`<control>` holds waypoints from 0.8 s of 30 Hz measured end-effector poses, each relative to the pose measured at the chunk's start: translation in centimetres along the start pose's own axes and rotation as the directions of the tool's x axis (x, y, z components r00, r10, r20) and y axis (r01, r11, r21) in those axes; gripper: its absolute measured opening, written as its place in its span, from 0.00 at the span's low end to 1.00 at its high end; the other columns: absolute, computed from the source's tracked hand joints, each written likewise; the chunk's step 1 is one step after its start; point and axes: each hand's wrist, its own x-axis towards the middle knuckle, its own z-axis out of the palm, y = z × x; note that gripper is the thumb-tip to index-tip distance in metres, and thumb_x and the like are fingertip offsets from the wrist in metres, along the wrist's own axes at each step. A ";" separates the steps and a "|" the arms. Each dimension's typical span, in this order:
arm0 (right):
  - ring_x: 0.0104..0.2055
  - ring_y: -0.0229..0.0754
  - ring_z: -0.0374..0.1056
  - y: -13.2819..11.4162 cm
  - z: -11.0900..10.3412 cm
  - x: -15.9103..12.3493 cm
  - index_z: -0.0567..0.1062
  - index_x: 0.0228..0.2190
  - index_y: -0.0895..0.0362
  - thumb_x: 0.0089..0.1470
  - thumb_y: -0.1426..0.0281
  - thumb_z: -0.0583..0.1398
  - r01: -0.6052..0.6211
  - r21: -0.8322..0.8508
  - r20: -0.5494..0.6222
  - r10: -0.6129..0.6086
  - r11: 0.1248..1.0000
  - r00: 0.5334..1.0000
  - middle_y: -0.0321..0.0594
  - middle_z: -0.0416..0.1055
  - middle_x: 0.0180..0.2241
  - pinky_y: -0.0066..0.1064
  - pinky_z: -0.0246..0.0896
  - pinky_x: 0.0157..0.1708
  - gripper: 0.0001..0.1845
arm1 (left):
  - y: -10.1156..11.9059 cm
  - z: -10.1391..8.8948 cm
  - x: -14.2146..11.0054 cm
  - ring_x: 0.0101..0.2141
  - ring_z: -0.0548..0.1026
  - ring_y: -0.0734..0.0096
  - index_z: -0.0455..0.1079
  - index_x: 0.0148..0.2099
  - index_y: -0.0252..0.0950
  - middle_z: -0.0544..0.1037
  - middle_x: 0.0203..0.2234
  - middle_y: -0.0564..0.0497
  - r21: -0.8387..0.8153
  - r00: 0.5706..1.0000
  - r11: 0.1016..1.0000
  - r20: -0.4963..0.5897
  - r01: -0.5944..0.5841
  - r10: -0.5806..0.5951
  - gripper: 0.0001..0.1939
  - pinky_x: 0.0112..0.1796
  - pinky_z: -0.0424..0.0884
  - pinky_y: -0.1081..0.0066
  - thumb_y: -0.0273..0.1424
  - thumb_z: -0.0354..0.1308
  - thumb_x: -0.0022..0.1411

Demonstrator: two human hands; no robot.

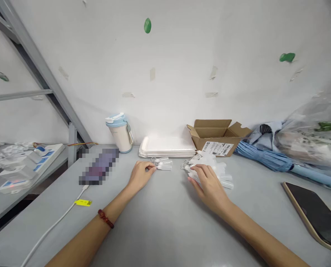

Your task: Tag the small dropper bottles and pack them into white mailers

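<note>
Now | left hand nearly closed at clear tubes, grip unclear | right hand part-open over tube heap, apparently unladen | one-at-a-time handling should avoid tangles

Bright, even, whitish light fills the scene, its source out of view. Soft, faint shadows fall on the desk below the right hand. Coarse pixel blocks mask a device left of the left hand. Well right of the right hand, a phone looks stretched; beyond, the wall darkens toward its upper corner.
</note>
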 end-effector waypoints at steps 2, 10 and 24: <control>0.41 0.50 0.60 0.0 0.2 -0.1 0.66 0.44 0.61 0.59 0.68 0.51 -0.004 -0.026 0.014 0.004 1.000 1.000 0.51 0.64 0.41 0.41 0.61 0.38 0.13 | -0.2 0.1 0.2 0.37 0.70 0.60 0.75 0.32 0.38 0.79 0.28 0.50 0.027 1.000 1.000 -0.026 -0.009 0.010 0.09 0.40 0.64 0.65 0.33 0.54 0.54; 0.39 0.49 0.59 0.1 0.5 -0.2 0.70 0.45 0.59 0.57 0.70 0.52 -0.023 -0.159 0.089 0.037 0.987 0.995 0.51 0.64 0.41 0.37 0.58 0.36 0.15 | -0.9 -0.3 0.4 0.35 0.72 0.62 0.75 0.31 0.37 0.79 0.28 0.51 0.091 0.999 0.996 -0.036 0.015 -0.012 0.09 0.38 0.66 0.66 0.32 0.54 0.55; 0.37 0.48 0.59 0.7 1.5 -0.4 0.72 0.43 0.57 0.57 0.76 0.50 -0.005 -0.268 0.075 0.026 0.963 0.997 0.48 0.67 0.37 0.36 0.53 0.33 0.16 | 0.1 0.9 -1.1 0.46 0.63 0.55 0.63 0.46 0.33 0.69 0.42 0.42 0.204 0.997 0.978 -0.068 -0.029 0.044 0.17 0.47 0.61 0.61 0.28 0.54 0.53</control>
